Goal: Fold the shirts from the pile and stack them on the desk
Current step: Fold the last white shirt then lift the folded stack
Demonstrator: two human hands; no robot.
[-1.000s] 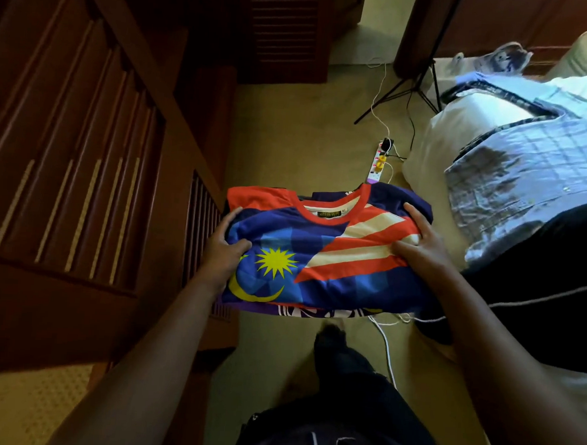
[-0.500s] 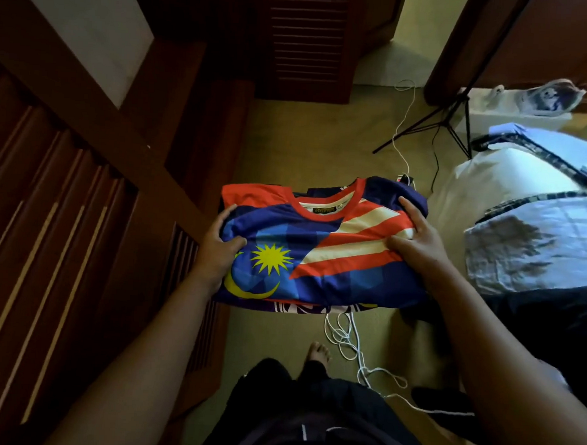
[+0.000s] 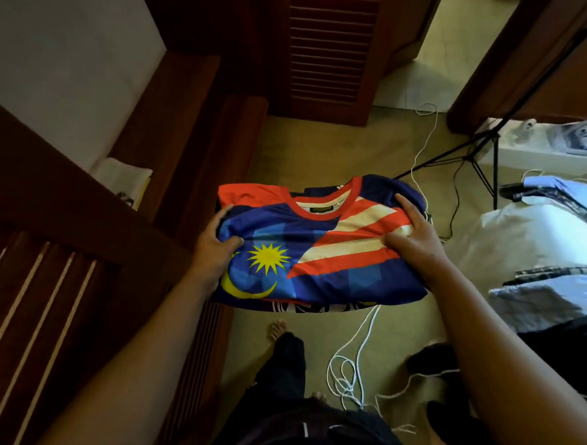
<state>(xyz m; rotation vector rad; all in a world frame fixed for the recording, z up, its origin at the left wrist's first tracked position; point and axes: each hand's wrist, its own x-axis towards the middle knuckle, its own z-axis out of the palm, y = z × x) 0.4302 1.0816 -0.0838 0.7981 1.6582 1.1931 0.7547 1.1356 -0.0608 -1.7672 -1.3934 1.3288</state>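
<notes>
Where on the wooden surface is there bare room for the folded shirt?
Bare wood lies on the dark desk top between the white folded item and the louvred door. The floor beneath the shirt is crowded with white cable.

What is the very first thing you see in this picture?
The bright folded shirt in the middle jumps out first: blue, with red and white stripes, a yellow star and a crescent. The left hand grips its left edge and the right hand grips its right edge, holding it up above the carpet. Below it, a tangled white cord lies on the floor beside the person's bare feet.
</notes>
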